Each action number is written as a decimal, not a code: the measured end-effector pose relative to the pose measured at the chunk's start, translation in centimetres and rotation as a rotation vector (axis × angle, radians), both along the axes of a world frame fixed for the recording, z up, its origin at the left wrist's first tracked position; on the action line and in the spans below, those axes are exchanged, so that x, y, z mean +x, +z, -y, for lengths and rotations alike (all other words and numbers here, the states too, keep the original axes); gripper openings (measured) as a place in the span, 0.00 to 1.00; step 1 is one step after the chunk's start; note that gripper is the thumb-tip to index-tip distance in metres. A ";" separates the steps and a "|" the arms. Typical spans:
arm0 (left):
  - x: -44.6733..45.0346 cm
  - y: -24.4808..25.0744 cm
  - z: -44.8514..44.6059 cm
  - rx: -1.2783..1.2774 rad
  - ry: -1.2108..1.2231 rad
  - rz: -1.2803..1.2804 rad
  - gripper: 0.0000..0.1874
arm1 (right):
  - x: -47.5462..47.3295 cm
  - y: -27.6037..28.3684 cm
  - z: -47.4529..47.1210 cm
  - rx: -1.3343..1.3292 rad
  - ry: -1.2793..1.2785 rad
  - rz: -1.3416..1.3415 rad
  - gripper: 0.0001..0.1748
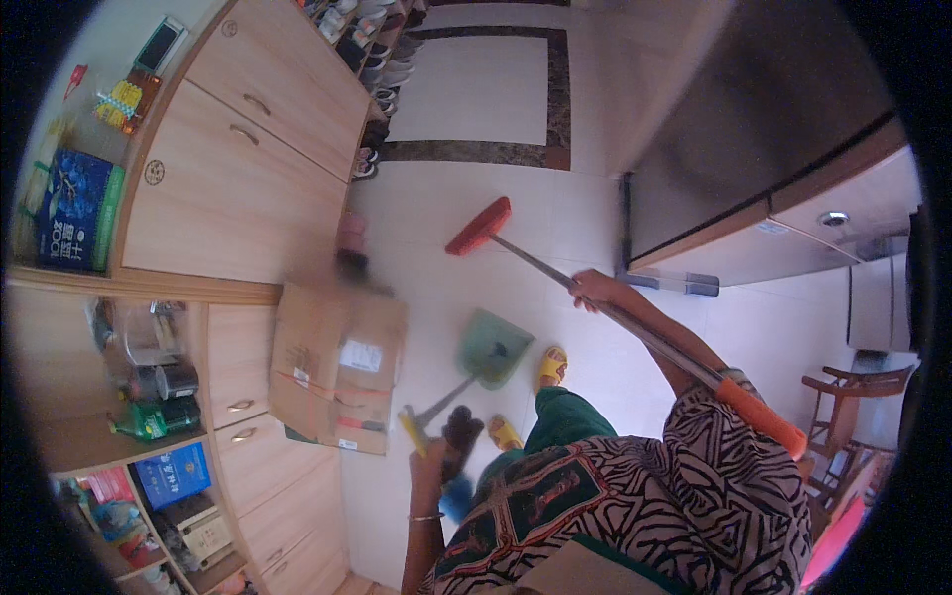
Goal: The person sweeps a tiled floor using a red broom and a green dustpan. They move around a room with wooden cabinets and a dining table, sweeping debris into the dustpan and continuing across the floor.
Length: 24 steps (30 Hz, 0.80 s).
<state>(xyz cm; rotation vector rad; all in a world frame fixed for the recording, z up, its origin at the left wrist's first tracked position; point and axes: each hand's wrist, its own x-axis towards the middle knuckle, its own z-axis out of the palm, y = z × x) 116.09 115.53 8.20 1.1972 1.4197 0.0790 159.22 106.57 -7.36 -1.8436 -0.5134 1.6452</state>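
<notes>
My right hand [595,288] is closed around the grey pole of a broom, whose red head [480,225] rests on or just over the pale tiled floor. The pole's orange upper end [762,420] lies along my right upper arm. Lower down, my left hand [429,455] grips the yellow-ended handle of a green dustpan [494,348]. A small dark clump [500,349] lies in the pan. The dustpan is between a cardboard box and my feet in yellow slippers [553,364].
A taped cardboard box [338,372] stands against wooden cabinets [245,163] on the left. Shoes [387,78] fill a rack at the top. A large dark-sided furnishing [751,149] borders the right, with a wooden chair [848,401] below it. Dark fluffy slippers [461,435] lie near my left hand.
</notes>
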 end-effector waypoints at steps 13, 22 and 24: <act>-3.0 -1.4 -0.1 0.036 -0.228 0.262 0.18 | -30.4 14.3 22.7 -0.185 -0.617 -0.653 0.11; -10.7 -1.0 -1.2 -0.013 -0.228 0.231 0.14 | -40.8 18.5 28.1 0.009 -0.922 -0.541 0.19; -12.6 0.2 -0.9 -0.040 -0.203 0.321 0.13 | -41.0 18.5 29.6 0.091 -0.964 -0.429 0.16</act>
